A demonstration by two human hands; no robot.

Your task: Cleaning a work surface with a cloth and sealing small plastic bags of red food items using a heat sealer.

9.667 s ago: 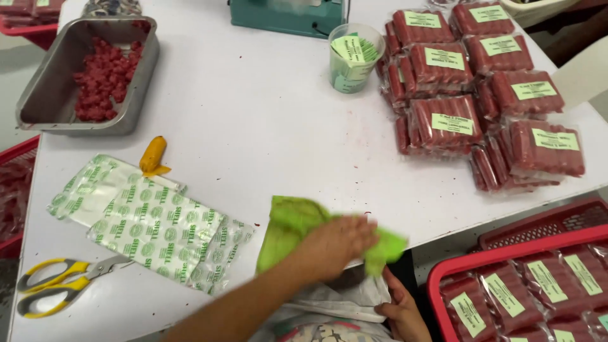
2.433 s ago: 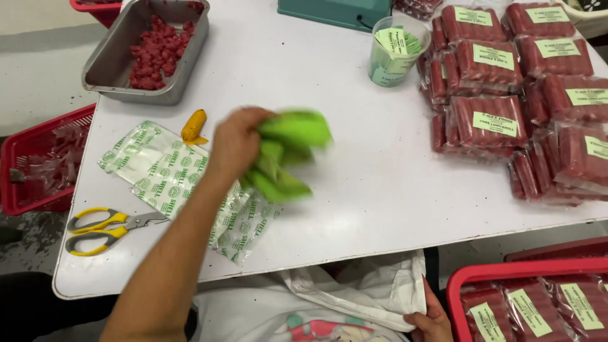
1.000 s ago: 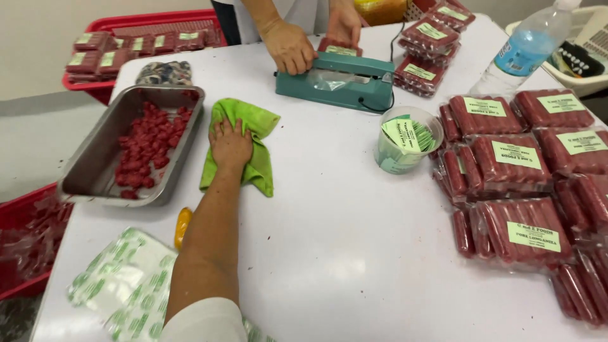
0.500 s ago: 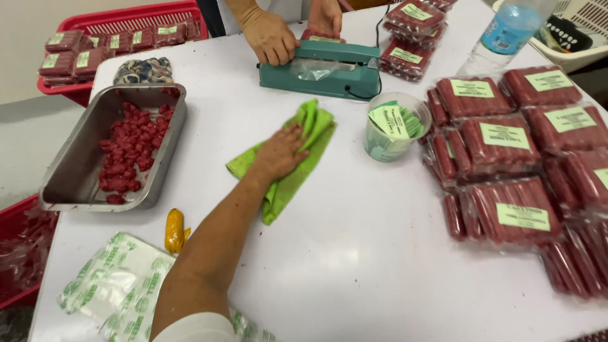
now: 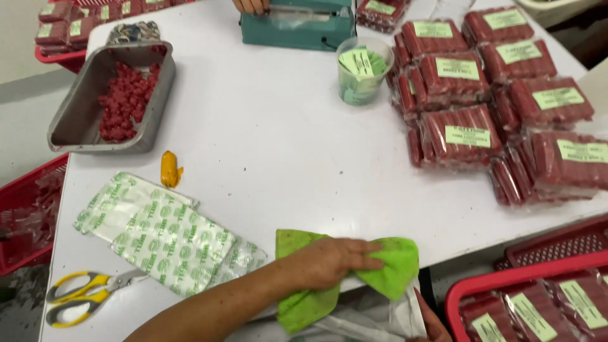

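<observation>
Since half a second ago my left hand [image 5: 329,261] has dragged the green cloth [image 5: 386,271] from the far middle of the bench [image 5: 285,145], near the teal sealing machine [image 5: 297,24], back to the near edge right in front of me. I read that as the wiping pass having run the length of the top, with the cloth now partly hanging over the lip. The left hand lies flat on it, fingers stretched out and pressed down, thumb tucked under, so it pins the cloth against the bench and does not grip it. Below and to the right of that hand, my right hand [image 5: 434,323] shows only as a few fingers at the frame's bottom; they touch a white plastic bag [image 5: 373,320] held under the edge, but I cannot tell how firmly they close on it. Just left of the left hand lie printed clear pouches [image 5: 164,234], and further left the yellow-handled scissors [image 5: 82,296]. Well beyond it sit the metal tray of red meat pieces [image 5: 114,95], the cup of green labels [image 5: 362,71] and the stacked sausage packs [image 5: 481,95]. Another person's hand [image 5: 252,5] rests at the sealing machine.
</observation>
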